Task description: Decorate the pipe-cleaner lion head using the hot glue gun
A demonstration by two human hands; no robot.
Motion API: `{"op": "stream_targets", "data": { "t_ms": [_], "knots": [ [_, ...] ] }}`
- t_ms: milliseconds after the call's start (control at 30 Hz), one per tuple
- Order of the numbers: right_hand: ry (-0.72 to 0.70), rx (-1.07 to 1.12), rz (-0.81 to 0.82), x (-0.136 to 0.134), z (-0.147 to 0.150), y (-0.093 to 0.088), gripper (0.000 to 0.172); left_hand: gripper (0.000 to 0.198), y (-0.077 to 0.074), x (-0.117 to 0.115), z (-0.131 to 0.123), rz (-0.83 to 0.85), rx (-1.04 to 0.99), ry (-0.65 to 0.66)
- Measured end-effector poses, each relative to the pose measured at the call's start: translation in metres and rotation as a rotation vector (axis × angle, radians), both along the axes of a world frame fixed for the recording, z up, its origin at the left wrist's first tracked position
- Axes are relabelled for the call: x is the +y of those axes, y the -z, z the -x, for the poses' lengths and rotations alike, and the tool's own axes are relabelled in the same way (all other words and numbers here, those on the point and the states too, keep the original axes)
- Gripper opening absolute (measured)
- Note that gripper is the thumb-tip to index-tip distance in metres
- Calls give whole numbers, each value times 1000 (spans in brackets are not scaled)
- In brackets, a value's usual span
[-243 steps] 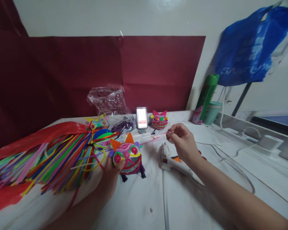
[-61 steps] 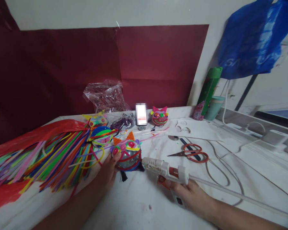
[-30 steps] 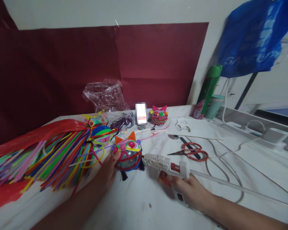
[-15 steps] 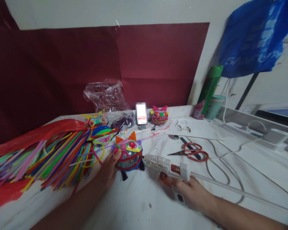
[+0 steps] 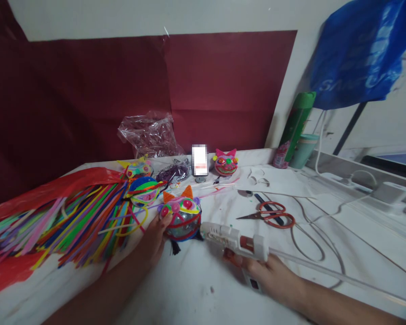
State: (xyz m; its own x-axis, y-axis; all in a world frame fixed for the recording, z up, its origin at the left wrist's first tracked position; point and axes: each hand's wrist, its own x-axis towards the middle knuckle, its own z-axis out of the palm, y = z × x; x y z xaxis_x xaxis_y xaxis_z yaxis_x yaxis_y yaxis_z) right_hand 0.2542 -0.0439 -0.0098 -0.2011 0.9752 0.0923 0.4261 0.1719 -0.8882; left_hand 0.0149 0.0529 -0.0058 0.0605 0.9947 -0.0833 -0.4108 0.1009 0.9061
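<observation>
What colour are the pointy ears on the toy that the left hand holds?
Orange. The ears show best in the head view.

Orange-eared ball (image 5: 184,225) upright, white glue gun (image 5: 234,238) beside it

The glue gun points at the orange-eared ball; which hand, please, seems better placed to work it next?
Probably the right hand: it holds the glue gun, while the left hand holds the ball.

The left forearm (image 5: 111,280) is extended from the lower left, and the left hand (image 5: 157,234) is curled in a hold, thumb uppermost. The right forearm (image 5: 338,300) is slanted in from the lower right; the right hand (image 5: 269,273) is clenched, its fingers partly hidden.
</observation>
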Motion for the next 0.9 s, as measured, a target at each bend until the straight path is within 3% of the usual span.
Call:
{"op": "stream_targets", "data": {
  "t_ms": [200, 633, 800, 900],
  "knots": [
    [37, -46, -19, -4, 1, 12, 42, 36, 7, 5, 0, -14, -12, -7],
    [86, -44, -56, 5, -5, 4, 42, 37, 15, 10, 7, -45, 38, 15],
    [-4, -70, -41, 1, -2, 5, 42, 38, 15, 11, 5, -25, 70, -38],
    [16, -61, -101, 2, 0, 3, 40, 36, 14, 10, 6, -34, 84, -40]
  ]
}}
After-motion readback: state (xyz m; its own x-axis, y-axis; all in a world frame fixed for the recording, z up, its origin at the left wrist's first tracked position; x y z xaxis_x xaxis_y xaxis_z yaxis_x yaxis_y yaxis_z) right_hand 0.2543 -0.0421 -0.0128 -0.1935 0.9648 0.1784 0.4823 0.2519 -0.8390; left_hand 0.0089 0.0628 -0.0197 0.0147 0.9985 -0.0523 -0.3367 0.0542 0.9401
